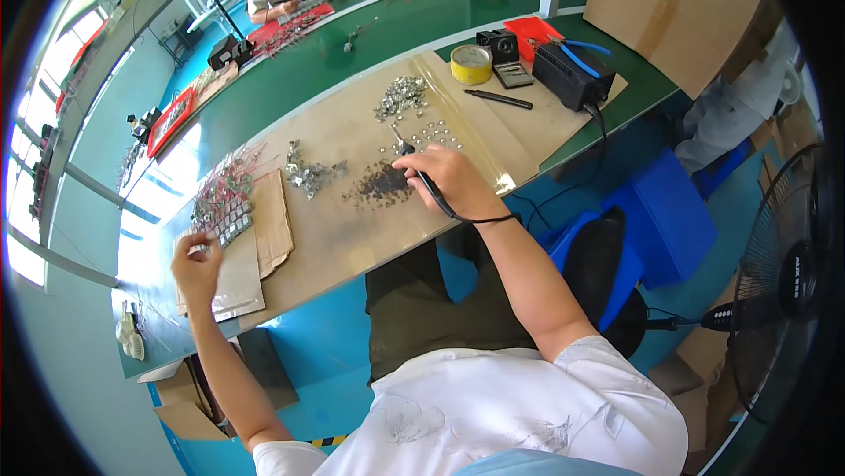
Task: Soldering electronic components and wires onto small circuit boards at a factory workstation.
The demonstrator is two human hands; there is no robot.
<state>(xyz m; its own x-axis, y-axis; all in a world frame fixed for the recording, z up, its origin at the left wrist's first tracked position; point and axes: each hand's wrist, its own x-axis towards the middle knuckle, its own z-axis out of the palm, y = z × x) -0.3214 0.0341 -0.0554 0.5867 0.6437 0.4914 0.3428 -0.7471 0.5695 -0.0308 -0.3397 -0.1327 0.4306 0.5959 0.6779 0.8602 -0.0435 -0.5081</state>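
My right grip (449,178) held the black, metal-tipped, pen-shaped tool (429,184), probably light, stiff, best held mid-length; left grip (197,268), I could not tell.

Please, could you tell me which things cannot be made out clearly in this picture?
All in the head view:
- Left hand: too small to tell if its fingertips grip one of the wired parts.
- Tool: the right hand covers part of its handle.
- Dark bits: too small to tell their kind.
- Fan: its right side is cut off by the dark lens rim.
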